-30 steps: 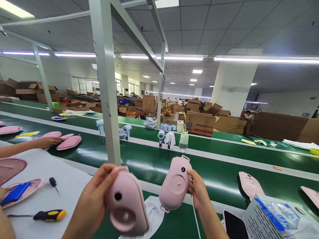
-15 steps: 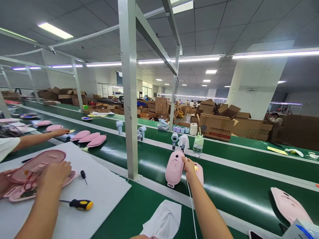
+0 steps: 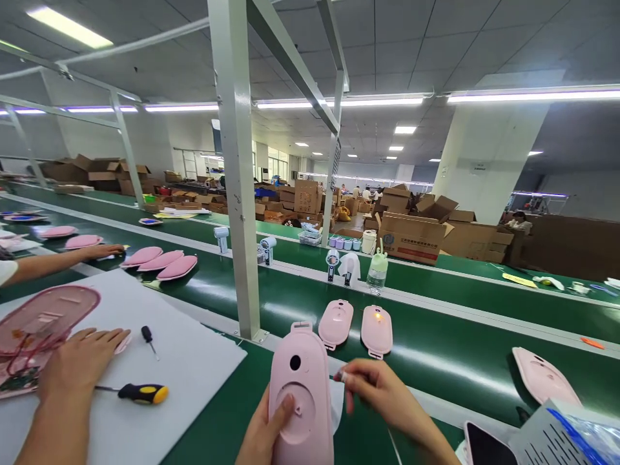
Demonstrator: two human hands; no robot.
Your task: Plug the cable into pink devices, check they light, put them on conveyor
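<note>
My left hand (image 3: 264,434) grips a pink oval device (image 3: 301,394) from below and holds it upright, its face with a dark round hole toward me. Just right of it, my right hand (image 3: 380,395) pinches a small white plug end (image 3: 341,376) between thumb and fingers. Beyond them, two more pink devices lie side by side on the green conveyor belt (image 3: 436,352): the left device (image 3: 336,322) is unlit and the right device (image 3: 376,330) shows an orange light.
A steel post (image 3: 237,213) stands on the belt's near edge. A co-worker's hand (image 3: 80,363) rests on a white mat (image 3: 194,361) beside pink shells, a yellow-handled screwdriver (image 3: 143,392) and a small one (image 3: 147,336). A phone (image 3: 484,445) and a pink shell (image 3: 545,382) lie right.
My right hand set a pink device on the belt beside the lit one, then drew back with the plug end. My left hand raised its pink device back into view.
</note>
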